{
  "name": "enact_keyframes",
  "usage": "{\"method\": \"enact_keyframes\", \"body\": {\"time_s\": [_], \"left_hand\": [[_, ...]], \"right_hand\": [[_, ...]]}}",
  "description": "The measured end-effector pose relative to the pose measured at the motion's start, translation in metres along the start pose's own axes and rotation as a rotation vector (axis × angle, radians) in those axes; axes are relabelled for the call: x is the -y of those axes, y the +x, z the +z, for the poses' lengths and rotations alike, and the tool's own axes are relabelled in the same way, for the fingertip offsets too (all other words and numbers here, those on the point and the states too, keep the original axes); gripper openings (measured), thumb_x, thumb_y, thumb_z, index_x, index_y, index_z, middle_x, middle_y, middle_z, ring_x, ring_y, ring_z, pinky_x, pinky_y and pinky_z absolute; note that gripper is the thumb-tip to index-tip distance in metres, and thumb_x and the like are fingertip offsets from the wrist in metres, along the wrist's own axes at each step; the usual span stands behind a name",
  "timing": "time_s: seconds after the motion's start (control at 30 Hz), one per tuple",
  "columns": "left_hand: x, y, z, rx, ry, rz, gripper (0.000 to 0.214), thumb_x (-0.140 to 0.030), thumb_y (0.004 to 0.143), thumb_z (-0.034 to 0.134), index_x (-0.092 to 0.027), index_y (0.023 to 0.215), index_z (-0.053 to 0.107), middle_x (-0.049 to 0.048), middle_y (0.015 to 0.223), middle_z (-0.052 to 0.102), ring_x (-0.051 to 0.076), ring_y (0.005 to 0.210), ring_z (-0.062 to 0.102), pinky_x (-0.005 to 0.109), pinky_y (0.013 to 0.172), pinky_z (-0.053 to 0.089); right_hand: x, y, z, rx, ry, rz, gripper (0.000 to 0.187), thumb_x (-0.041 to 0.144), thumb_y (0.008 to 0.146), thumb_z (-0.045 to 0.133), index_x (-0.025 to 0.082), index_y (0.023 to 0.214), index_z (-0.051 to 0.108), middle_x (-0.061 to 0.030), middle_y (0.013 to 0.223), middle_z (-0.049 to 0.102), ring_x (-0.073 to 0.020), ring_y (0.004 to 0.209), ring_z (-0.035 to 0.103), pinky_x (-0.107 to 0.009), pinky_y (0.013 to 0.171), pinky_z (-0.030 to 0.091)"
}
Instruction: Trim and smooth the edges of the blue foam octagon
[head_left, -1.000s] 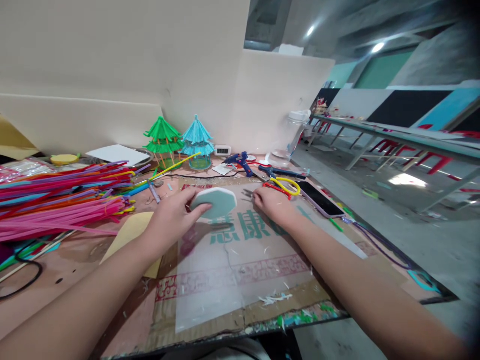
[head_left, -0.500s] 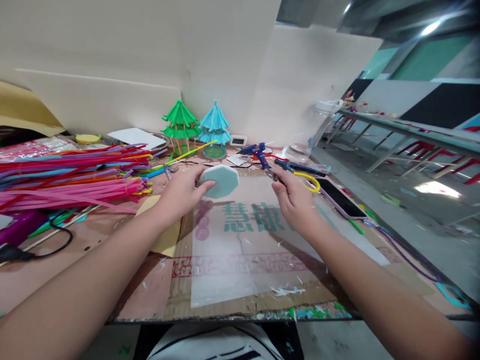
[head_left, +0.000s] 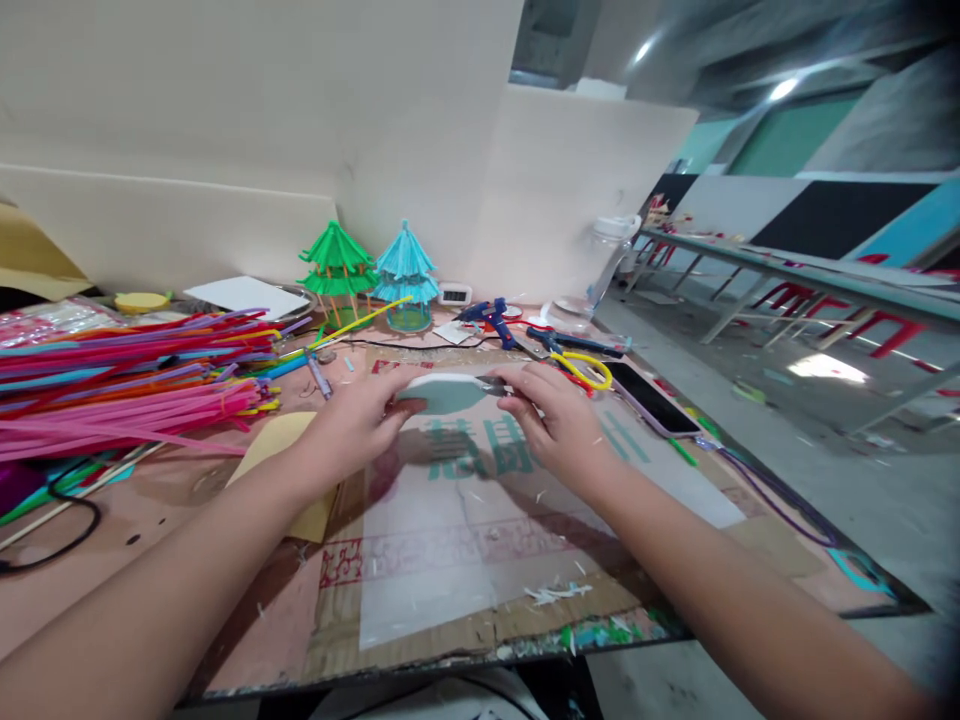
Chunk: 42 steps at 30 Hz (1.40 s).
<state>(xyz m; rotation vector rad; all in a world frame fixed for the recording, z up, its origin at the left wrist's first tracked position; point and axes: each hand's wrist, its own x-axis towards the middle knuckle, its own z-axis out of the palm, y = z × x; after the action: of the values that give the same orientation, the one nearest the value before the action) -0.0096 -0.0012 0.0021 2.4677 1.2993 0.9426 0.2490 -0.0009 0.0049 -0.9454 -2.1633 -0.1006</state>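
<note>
My left hand (head_left: 367,415) pinches a pale green, white-edged octagonal piece (head_left: 448,396) between thumb and fingers, holding it tilted nearly edge-on above the sheet. My right hand (head_left: 551,410) is closed on a small dark blade (head_left: 493,384), whose tip meets the right edge of the octagon; its handle is hidden in my fingers. Under both hands lies a translucent white sheet (head_left: 442,585) over cardboard printed with green characters. Just beyond my right hand are yellow-handled scissors (head_left: 592,372).
Bundled pipe cleaners (head_left: 135,370) lie left. Behind stand a green pagoda model (head_left: 336,265) and a blue one (head_left: 406,265), beside a blue glue gun (head_left: 495,318). A clear jug (head_left: 600,265) stands back right, a phone (head_left: 651,400) before it. White scraps (head_left: 556,595) lie near the front edge.
My right hand has moved left, bringing the blade to the octagon's edge. The octagon has tipped from facing me to nearly edge-on. The view has shifted slightly right.
</note>
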Motion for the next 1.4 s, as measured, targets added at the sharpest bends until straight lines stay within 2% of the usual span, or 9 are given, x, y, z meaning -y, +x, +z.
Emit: {"method": "enact_keyframes", "body": {"time_s": [0.23, 0.57, 1.07, 1.4], "left_hand": [[0.0009, -0.0019, 0.0029, 0.063, 0.048, 0.026, 0.041, -0.018, 0.086, 0.046, -0.022, 0.124, 0.062, 0.0056, 0.111, 0.072, 0.023, 0.097, 0.066, 0.033, 0.086, 0.050], [-0.0043, -0.0035, 0.0005, 0.032, 0.107, 0.039, 0.035, -0.027, 0.091, 0.045, -0.024, 0.120, 0.065, 0.0050, 0.112, 0.073, 0.023, 0.098, 0.067, 0.030, 0.085, 0.049], [-0.0021, -0.0041, 0.0012, 0.027, 0.121, 0.070, 0.032, -0.026, 0.091, 0.047, -0.025, 0.116, 0.066, 0.0037, 0.109, 0.074, 0.022, 0.095, 0.068, 0.028, 0.079, 0.049], [-0.0047, -0.0022, 0.0018, 0.043, 0.065, 0.034, 0.038, -0.020, 0.087, 0.048, -0.020, 0.121, 0.064, 0.0064, 0.114, 0.072, 0.024, 0.101, 0.066, 0.033, 0.088, 0.049]], "right_hand": [[-0.0006, 0.0000, 0.0017, 0.014, -0.010, -0.014, 0.030, 0.037, 0.101, 0.043, 0.020, 0.117, 0.062, -0.0077, 0.093, 0.066, -0.0216, 0.089, 0.060, -0.034, 0.080, 0.047], [0.0013, 0.0000, 0.0035, 0.093, 0.003, -0.037, 0.031, 0.037, 0.100, 0.045, 0.019, 0.117, 0.063, -0.0063, 0.088, 0.062, -0.0198, 0.083, 0.058, -0.031, 0.075, 0.045], [-0.0010, -0.0003, 0.0070, 0.041, 0.079, -0.093, 0.028, 0.034, 0.100, 0.047, 0.021, 0.112, 0.068, -0.0045, 0.082, 0.063, -0.0171, 0.077, 0.058, -0.029, 0.070, 0.044], [-0.0025, 0.0008, 0.0047, -0.023, 0.080, -0.001, 0.030, 0.036, 0.100, 0.046, 0.021, 0.118, 0.064, -0.0068, 0.090, 0.067, -0.0200, 0.085, 0.061, -0.033, 0.076, 0.047]]}}
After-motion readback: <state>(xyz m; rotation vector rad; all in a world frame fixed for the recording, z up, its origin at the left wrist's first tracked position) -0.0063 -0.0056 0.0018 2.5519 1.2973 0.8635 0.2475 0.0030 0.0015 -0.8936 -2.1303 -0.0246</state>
